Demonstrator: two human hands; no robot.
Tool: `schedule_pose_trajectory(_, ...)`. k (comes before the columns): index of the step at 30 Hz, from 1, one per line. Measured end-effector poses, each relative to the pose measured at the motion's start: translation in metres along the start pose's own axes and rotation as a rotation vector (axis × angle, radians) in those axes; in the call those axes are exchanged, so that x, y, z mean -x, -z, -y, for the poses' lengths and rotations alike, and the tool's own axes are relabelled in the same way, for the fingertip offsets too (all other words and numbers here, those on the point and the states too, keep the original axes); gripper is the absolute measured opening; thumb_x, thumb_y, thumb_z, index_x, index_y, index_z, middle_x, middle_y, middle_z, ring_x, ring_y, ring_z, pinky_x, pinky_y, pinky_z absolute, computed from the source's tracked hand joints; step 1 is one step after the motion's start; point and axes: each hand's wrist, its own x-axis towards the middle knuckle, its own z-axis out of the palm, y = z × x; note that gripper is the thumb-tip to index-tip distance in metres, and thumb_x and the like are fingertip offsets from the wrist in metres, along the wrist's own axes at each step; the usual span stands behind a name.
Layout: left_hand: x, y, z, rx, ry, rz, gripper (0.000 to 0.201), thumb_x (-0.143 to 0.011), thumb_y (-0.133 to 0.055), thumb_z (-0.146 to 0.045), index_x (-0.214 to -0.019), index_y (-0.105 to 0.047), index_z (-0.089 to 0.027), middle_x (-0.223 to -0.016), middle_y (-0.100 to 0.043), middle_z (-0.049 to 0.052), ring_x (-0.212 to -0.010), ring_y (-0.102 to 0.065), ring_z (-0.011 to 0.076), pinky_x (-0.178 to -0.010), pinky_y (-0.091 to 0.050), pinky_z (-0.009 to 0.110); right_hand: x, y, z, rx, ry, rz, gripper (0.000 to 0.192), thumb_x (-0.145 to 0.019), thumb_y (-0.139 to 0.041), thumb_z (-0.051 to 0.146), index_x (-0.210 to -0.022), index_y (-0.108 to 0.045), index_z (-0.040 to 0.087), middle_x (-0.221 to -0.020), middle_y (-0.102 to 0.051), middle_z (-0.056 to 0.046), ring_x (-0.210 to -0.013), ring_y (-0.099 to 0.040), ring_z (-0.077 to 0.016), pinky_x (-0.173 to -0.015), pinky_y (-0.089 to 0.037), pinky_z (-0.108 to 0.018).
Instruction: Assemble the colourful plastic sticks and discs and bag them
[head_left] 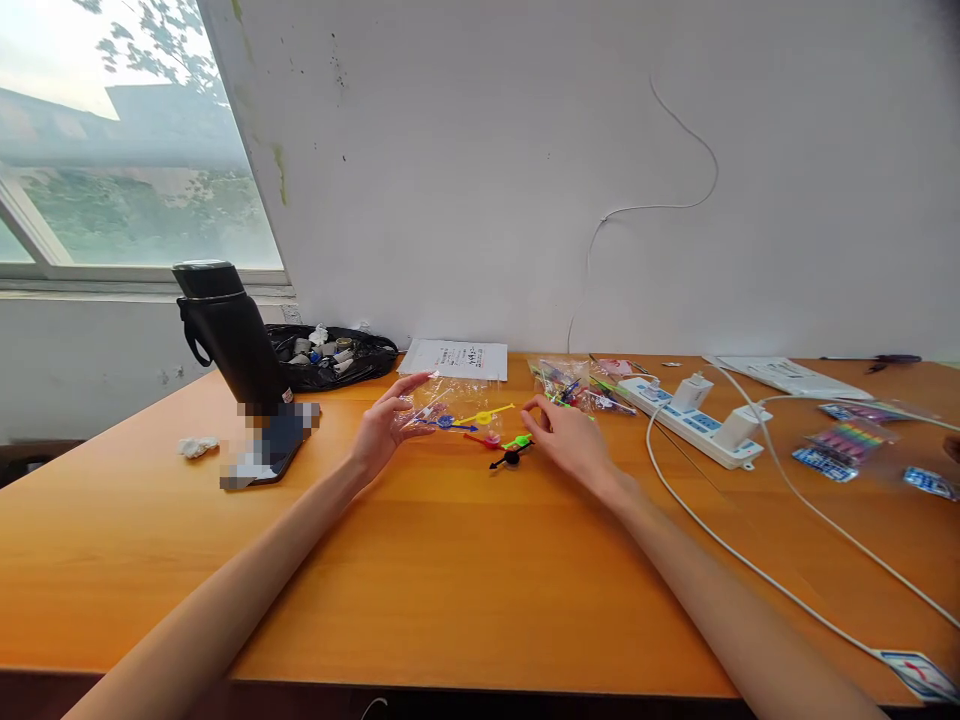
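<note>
My left hand [381, 428] grips the left edge of a clear plastic bag [427, 397], its thumb and fingers on either side of it. A blue arrow-shaped spinner [445, 423] and a yellow one [484, 417] show at the bag; whether they are inside it or under it, I cannot tell. My right hand [568, 437] has its thumb and fingers curled together, just above a green arrow spinner [518, 442]. What its fingertips hold, if anything, is hidden. A black arrow spinner [511, 458] and a red one [486, 440] lie beside the green one.
Behind my right hand is a bag of colourful pieces [561, 378]. A power strip [697, 425] with chargers and white cables lies rightward, near packaged items [847, 443]. At left are a black bottle [232, 340], a phone [289, 450], crumpled tissue [197, 447] and a black bag [379, 350].
</note>
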Motion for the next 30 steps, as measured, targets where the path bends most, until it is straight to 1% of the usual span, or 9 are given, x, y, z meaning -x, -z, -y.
schedule_pose_trajectory(2,0.0,0.001,0.002,-0.001,0.002,0.018,0.051,-0.08,-0.059,-0.019,-0.129,-0.067,-0.028,-0.16,-0.04,0.001,-0.119,-0.065,0.0306,-0.079,-0.064,0.031,-0.001,-0.002,0.003,-0.237,0.042,-0.019,0.028,-0.099,-0.048,0.045,-0.106,-0.064,0.023,-0.085,-0.07,-0.004,-0.077,-0.064,-0.0203,-0.068,-0.043,-0.03)
schedule_pose_trajectory(4,0.0,0.001,0.003,-0.015,-0.001,0.023,0.051,-0.08,-0.059,-0.019,-0.129,-0.067,-0.028,-0.16,-0.04,0.001,-0.12,-0.064,0.0307,-0.079,-0.064,0.031,-0.002,-0.005,0.007,-0.482,0.078,0.022,0.029,-0.098,-0.051,0.047,-0.107,-0.063,0.022,-0.095,-0.071,-0.005,-0.084,-0.065,-0.0195,-0.072,-0.047,-0.03)
schedule_pose_trajectory(7,0.0,0.001,0.003,-0.049,-0.009,0.025,0.05,-0.08,-0.059,-0.02,-0.129,-0.067,-0.027,-0.16,-0.042,0.002,-0.12,-0.063,0.031,-0.079,-0.064,0.032,-0.002,-0.012,0.01,-0.663,0.098,0.098,0.029,-0.094,-0.057,0.048,-0.102,-0.064,0.021,-0.096,-0.07,-0.005,-0.089,-0.065,-0.0192,-0.076,-0.049,-0.03)
schedule_pose_trajectory(12,0.0,-0.002,0.002,-0.079,-0.015,0.032,0.049,-0.08,-0.059,-0.02,-0.128,-0.068,-0.026,-0.16,-0.042,0.002,-0.119,-0.064,0.0313,-0.079,-0.064,0.033,-0.002,-0.017,0.011,-0.746,0.086,0.138,0.027,-0.088,-0.066,0.047,-0.094,-0.067,0.02,-0.094,-0.07,-0.004,-0.084,-0.065,-0.0175,-0.075,-0.05,-0.029)
schedule_pose_trajectory(17,0.001,-0.005,0.003,-0.104,-0.018,0.063,0.053,-0.079,-0.06,-0.018,-0.131,-0.067,-0.027,-0.162,-0.04,0.003,-0.121,-0.064,0.0326,-0.084,-0.063,0.037,-0.002,-0.014,0.015,-0.811,0.074,0.171,0.03,-0.084,-0.07,0.048,-0.093,-0.07,0.019,-0.095,-0.074,-0.005,-0.085,-0.069,-0.0184,-0.08,-0.053,-0.03)
schedule_pose_trajectory(23,0.004,-0.01,0.003,-0.106,-0.012,0.125,0.057,-0.08,-0.062,-0.016,-0.136,-0.063,-0.032,-0.164,-0.037,0.001,-0.124,-0.063,0.034,-0.09,-0.061,0.037,-0.003,-0.015,0.015,-0.986,-0.046,0.191,0.035,-0.077,-0.077,0.049,-0.095,-0.067,0.02,-0.098,-0.077,-0.008,-0.1,-0.073,-0.0234,-0.089,-0.055,-0.035)
schedule_pose_trajectory(25,0.005,-0.012,0.002,-0.113,-0.011,0.13,0.058,-0.081,-0.062,-0.016,-0.136,-0.063,-0.033,-0.165,-0.035,0.001,-0.124,-0.064,0.0342,-0.09,-0.061,0.038,-0.003,-0.015,0.014,-1.002,-0.068,0.217,0.035,-0.077,-0.077,0.049,-0.095,-0.067,0.021,-0.098,-0.077,-0.008,-0.099,-0.073,-0.0235,-0.09,-0.055,-0.036)
schedule_pose_trajectory(27,0.007,-0.014,0.001,-0.123,-0.008,0.132,0.059,-0.08,-0.063,-0.015,-0.137,-0.063,-0.033,-0.165,-0.034,0.002,-0.124,-0.064,0.0344,-0.09,-0.061,0.038,-0.004,-0.016,0.012,-0.969,-0.042,0.221,0.035,-0.078,-0.077,0.05,-0.094,-0.068,0.02,-0.096,-0.077,-0.007,-0.097,-0.073,-0.0226,-0.091,-0.054,-0.036)
schedule_pose_trajectory(30,0.008,-0.016,-0.001,-0.129,-0.006,0.152,0.059,-0.08,-0.064,-0.015,-0.137,-0.063,-0.032,-0.165,-0.035,0.004,-0.124,-0.064,0.0348,-0.089,-0.061,0.038,-0.005,-0.016,0.011,-0.9,0.031,0.181,0.034,-0.079,-0.076,0.05,-0.091,-0.071,0.019,-0.097,-0.075,-0.006,-0.096,-0.071,-0.0214,-0.093,-0.053,-0.036)
